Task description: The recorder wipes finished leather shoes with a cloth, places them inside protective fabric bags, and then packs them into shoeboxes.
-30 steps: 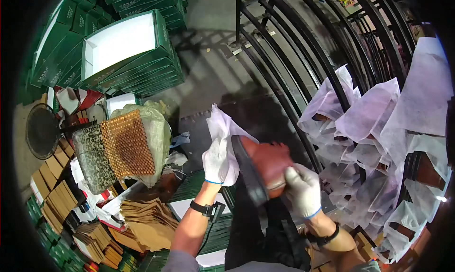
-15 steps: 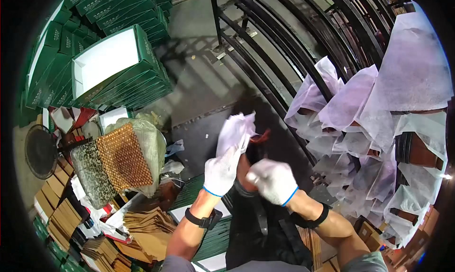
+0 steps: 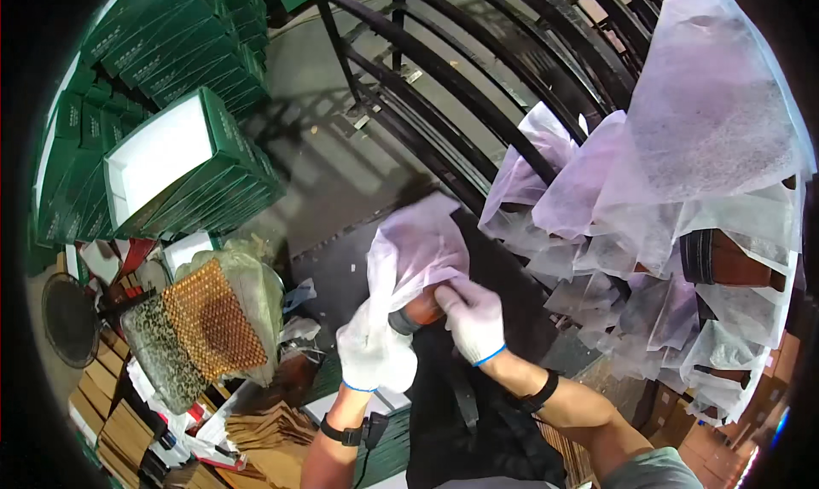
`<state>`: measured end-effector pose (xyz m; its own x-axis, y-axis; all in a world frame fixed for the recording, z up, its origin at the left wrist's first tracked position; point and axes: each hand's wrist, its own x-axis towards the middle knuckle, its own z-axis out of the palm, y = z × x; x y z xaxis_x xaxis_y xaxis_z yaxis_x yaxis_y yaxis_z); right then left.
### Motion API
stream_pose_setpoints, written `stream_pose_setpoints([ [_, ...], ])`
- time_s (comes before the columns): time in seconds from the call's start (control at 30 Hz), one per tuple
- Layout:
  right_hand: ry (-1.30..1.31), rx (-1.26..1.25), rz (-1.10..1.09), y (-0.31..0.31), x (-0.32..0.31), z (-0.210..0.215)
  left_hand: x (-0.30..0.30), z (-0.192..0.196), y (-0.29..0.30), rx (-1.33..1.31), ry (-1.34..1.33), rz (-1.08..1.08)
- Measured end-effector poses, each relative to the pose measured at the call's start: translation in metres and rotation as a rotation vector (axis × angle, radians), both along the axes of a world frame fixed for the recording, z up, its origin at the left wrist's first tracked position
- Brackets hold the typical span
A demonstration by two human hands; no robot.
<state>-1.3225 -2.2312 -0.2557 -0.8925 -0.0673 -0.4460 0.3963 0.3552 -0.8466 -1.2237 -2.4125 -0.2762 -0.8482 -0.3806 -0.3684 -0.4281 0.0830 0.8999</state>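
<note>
Brown shoe (image 3: 421, 308) is pinched by gloved right hand (image 3: 472, 318) from 3 o'clock; white fabric bag (image 3: 414, 252) is gripped closed-fisted by left hand (image 3: 375, 353) at 7 o'clock.

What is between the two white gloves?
In the head view, a brown shoe sits between the left hand and the right hand, half covered by a thin white fabric bag.

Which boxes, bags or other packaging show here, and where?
Green boxes: flat rectangular cartons, stacked upper left.
Open box: green, white inside, tilted on the stack.
Brown cartons: flat cardboard, piled lower left.
White fabric bags: thin, translucent, hung over items on the black rack, right.
Held bag: same white fabric, between left hand and right hand.
</note>
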Motion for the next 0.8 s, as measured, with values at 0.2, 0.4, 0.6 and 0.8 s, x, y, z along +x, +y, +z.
stream_pose_setpoints([
  [0.2, 0.835, 0.441, 0.024, 0.0, -0.094, -0.046, -0.019, -0.022, 0.002, -0.024, 0.076, 0.119],
  [0.4, 0.598, 1.116, 0.388, 0.085, -0.174, -0.173, -0.105, -0.007, 0.112, 0.0, 0.377, -0.129],
  [0.6, -0.026, -0.21, -0.025, 0.038, 0.016, -0.038, -0.175, 0.124, 0.211, 0.224, 0.491, -0.276],
  [0.8, -0.07, -0.895, -0.489, 0.189, 0.032, 0.04, -0.131, 0.288, 0.381, 0.397, 0.53, -0.547],
])
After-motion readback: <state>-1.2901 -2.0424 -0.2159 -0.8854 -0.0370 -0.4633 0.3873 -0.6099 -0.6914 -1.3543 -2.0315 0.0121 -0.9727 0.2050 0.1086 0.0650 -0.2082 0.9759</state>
